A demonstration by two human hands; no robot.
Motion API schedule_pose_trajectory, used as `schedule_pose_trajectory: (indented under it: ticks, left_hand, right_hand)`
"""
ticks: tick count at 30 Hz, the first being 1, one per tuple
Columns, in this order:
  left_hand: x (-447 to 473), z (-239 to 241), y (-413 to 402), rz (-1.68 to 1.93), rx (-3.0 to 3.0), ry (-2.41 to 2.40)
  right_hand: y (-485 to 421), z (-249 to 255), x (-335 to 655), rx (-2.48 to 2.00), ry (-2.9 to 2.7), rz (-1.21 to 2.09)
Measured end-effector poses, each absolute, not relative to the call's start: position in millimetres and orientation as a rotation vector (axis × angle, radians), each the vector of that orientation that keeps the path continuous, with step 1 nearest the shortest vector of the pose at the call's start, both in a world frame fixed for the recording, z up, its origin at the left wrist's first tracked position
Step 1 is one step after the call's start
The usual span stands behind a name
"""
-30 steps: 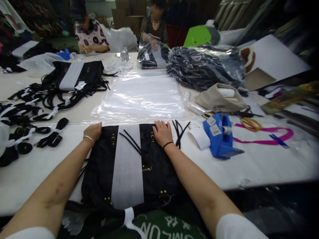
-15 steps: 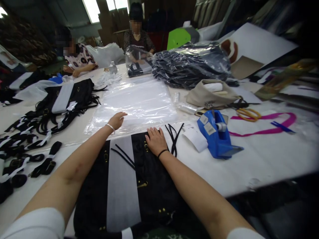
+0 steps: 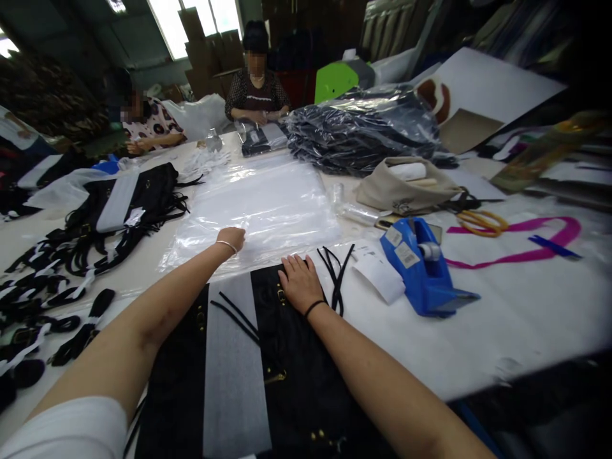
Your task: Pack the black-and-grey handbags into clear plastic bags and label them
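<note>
A black bag [image 3: 306,357] with gold buckles and a grey band [image 3: 234,382] of thin sheet around it lies in front of me. My right hand [image 3: 300,285] rests flat on its far right part, fingers spread. Two thin black cords [image 3: 238,319] lie across the grey band. Beyond the bag is a pile of clear plastic bags [image 3: 268,197]. My left hand [image 3: 233,238] is over the near part of this pile with its fingers curled closed. What is between those fingers is hidden.
A blue tape dispenser [image 3: 421,271] stands on the right by yellow-handled scissors [image 3: 482,223] and a pink strap [image 3: 521,255]. Bundled black straps [image 3: 86,325] and another black bag [image 3: 148,188] lie left. Plastic-wrapped goods [image 3: 354,131] are piled at the back, where two people [image 3: 255,95] sit.
My left hand has moved slightly right and its fingers have curled in over the plastic bags. My right hand stays on the black bag. The co-worker at the back has lowered a clear plastic bag.
</note>
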State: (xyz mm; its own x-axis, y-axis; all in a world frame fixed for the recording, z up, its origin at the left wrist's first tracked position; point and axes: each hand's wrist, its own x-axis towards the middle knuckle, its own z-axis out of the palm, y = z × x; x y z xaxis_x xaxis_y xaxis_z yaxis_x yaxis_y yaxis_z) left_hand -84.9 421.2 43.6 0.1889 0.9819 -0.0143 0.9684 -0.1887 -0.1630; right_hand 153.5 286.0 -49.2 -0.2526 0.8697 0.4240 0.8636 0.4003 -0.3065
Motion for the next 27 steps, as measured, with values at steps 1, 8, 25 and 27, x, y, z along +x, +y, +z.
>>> schedule_pose_trajectory:
  ticks: [1, 8, 25, 27]
  left_hand:
    - [-89, 50, 420, 0.145, -2.298, -1.935]
    - [-89, 87, 438, -0.189, -2.201, -1.964]
    - [-67, 106, 433, -0.638, -2.385, -2.04]
    - [-65, 105, 435, -0.789, -2.351, -2.085]
  right_hand:
    - [286, -49, 153, -1.475, -2.13, 0.014]
    - [287, -49, 153, -1.487, -2.131, -0.01]
    - [340, -2, 142, -1.442, -2.243, 0.223]
    - [368, 7, 139, -1.546, -2.359, 0.397]
